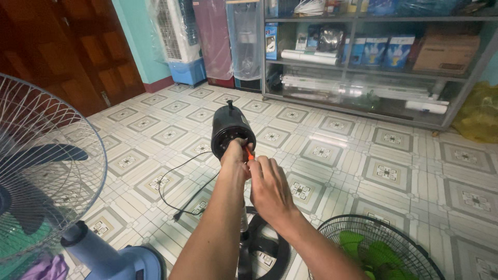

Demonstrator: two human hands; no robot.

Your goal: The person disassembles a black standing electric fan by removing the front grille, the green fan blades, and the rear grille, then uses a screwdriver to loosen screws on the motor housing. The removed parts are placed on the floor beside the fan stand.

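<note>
A blue-based standing fan with a wire grille point(36, 171) is noted at far left. At centre, a black fan motor housing point(232, 134) is seen atop its stand, blade and guard absent, with its black cord point(179, 192) lying on the tiled floor point(389, 171). The left hand point(234, 154) is closed against the housing's underside, steadying it. The right hand point(267, 186) is closed around an orange-handled screwdriver point(250, 154), whose tip is hidden at the housing. The step in hand is judged to be work on a fastener at the motor; the next move would call for steady turning with the housing kept braced. A green-bladed fan guard point(381, 251) lies lower right. On the glass shelving point(373, 62) behind, blue and white boxes point(384, 52) are ranged on the middle shelf, with a brown carton point(446, 52) at right and white tubes below.
</note>
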